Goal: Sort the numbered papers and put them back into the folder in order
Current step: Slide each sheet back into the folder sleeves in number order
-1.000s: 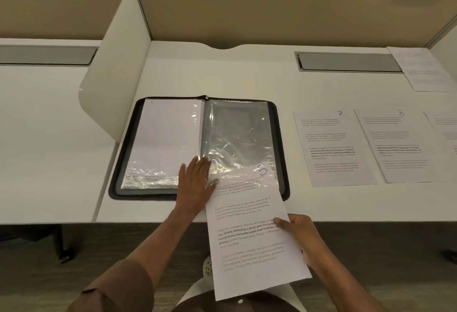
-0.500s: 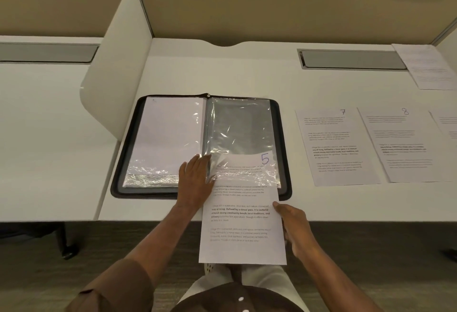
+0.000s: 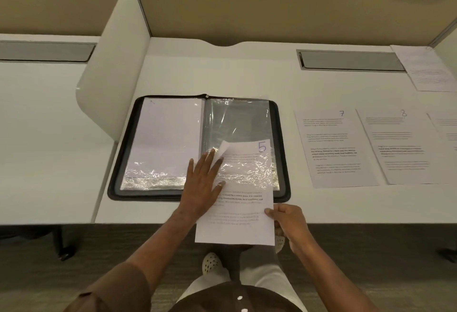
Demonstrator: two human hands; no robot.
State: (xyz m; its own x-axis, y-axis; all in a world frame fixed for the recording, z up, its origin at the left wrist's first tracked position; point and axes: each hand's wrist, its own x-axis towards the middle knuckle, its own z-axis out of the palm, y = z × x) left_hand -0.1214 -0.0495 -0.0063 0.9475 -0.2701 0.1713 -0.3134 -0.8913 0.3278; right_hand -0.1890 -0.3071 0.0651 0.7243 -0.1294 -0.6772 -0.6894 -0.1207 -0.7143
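A black zip folder (image 3: 284, 153) lies open on the white desk, with clear plastic sleeves on both sides. The left sleeve (image 3: 163, 138) holds a white sheet. The paper marked 5 (image 3: 242, 213) is about halfway inside the right sleeve (image 3: 237, 124), and its top left corner is bent. My left hand (image 3: 204, 183) lies flat with straight fingers on the sleeve's lower left edge. My right hand (image 3: 289, 222) pinches the paper's lower right edge. Papers 7 (image 3: 333, 148) and 8 (image 3: 400, 146) lie to the right of the folder.
A further sheet (image 3: 445, 128) shows at the right edge, and another paper (image 3: 427, 67) lies at the back right. A white divider panel (image 3: 111, 64) stands left of the folder. Grey cable trays (image 3: 351, 61) sit along the back.
The paper marked 5 has slid further up into the right sleeve, pushed by my right hand. My left hand has stayed on the sleeve's edge.
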